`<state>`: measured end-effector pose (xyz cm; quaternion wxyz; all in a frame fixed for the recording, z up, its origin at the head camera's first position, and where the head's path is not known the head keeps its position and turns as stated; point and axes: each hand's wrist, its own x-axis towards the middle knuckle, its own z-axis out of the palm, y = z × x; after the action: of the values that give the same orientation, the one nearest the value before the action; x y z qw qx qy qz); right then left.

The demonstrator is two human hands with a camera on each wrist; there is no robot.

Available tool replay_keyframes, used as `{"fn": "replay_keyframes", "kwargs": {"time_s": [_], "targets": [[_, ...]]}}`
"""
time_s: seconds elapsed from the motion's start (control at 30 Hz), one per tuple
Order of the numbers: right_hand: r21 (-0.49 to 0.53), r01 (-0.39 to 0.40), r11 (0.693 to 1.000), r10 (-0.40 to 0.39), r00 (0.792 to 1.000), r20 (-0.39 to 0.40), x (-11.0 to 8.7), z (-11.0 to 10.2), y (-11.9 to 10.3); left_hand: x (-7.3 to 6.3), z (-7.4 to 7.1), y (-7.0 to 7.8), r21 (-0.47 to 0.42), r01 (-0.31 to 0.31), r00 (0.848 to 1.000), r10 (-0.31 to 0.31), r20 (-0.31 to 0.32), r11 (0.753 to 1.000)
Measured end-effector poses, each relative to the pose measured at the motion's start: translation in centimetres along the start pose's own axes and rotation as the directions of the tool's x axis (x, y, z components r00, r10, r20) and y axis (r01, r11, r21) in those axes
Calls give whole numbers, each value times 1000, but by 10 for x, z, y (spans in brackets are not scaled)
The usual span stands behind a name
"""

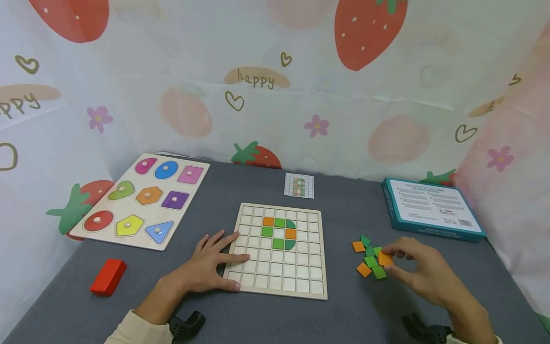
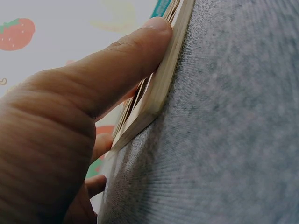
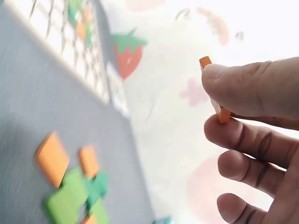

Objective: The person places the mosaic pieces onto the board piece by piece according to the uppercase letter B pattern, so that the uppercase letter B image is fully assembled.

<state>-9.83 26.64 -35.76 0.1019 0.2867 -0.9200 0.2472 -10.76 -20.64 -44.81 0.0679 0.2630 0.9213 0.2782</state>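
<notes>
My right hand (image 1: 425,270) pinches an orange square tile (image 1: 385,258) between thumb and fingertips, just over the right side of a small pile of loose tiles. In the right wrist view the tile (image 3: 223,115) shows edge-on, lifted off the table. Green squares (image 1: 379,272), orange squares (image 1: 364,270) and dark green pieces (image 1: 365,241) make up the pile. My left hand (image 1: 205,265) rests with spread fingers on the left edge of a wooden grid board (image 1: 296,282); its thumb (image 2: 135,56) lies on the rim. Orange, green and curved dark green tiles (image 1: 279,223) sit in the board's upper cells.
A small pattern card (image 1: 299,185) lies behind the board. At the left are a wooden shape puzzle (image 1: 142,210) with knobbed pieces and a red block (image 1: 108,277). A teal box (image 1: 434,208) lies at the back right. A printed curtain (image 1: 275,110) hangs behind the grey table (image 1: 343,315).
</notes>
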Motion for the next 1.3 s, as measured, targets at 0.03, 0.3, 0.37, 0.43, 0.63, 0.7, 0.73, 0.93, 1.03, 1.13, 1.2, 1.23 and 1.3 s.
{"fn": "replay_keyframes", "kwargs": {"time_s": [0.03, 0.3, 0.37, 0.43, 0.63, 0.7, 0.73, 0.93, 1.03, 1.13, 1.2, 1.23, 1.3], "targets": [[12, 22, 1000, -22, 1000, -14, 3, -1, -5, 0, 0, 0, 0, 0, 1000, 0, 0, 1000], [34, 62, 998, -58, 994, -98, 24, -6, -43, 0, -1, 1, 5, -6, 1000, 6, -5, 1000], [56, 82, 995, -75, 989, -124, 31, -4, -50, -1, -1, 0, 5, -5, 1000, 5, -7, 1000], [84, 107, 991, -94, 984, -151, 38, -1, -57, -1, -1, 0, 6, -4, 1000, 4, -7, 1000], [170, 176, 970, -141, 969, -202, 58, 10, -73, 0, 0, 1, 9, -2, 1000, 2, -1, 1000], [192, 193, 962, -150, 965, -214, 64, 15, -78, 1, 0, 1, 10, -3, 1000, 3, -2, 1000], [202, 197, 959, -152, 963, -221, 67, 18, -80, 1, 0, 1, 9, -3, 1000, 3, -2, 1000], [250, 186, 950, -126, 964, -235, 83, 34, -93, 0, 1, 0, 5, -4, 1000, 4, -3, 1000], [259, 170, 951, -109, 966, -233, 89, 42, -97, 0, 1, 0, 0, -4, 1000, 4, -1, 1000], [268, 164, 949, -101, 967, -234, 95, 49, -101, 0, 1, 0, -2, -6, 1000, 6, 0, 1000], [274, 162, 948, -98, 967, -234, 99, 54, -103, 0, 1, 0, -1, -8, 1000, 8, -2, 1000], [278, 163, 947, -97, 967, -236, 101, 57, -104, 0, 0, 0, 0, -11, 1000, 11, -4, 1000], [291, 164, 943, -95, 967, -238, 106, 64, -105, 0, 0, 0, 1, -12, 1000, 12, -7, 1000]]}}
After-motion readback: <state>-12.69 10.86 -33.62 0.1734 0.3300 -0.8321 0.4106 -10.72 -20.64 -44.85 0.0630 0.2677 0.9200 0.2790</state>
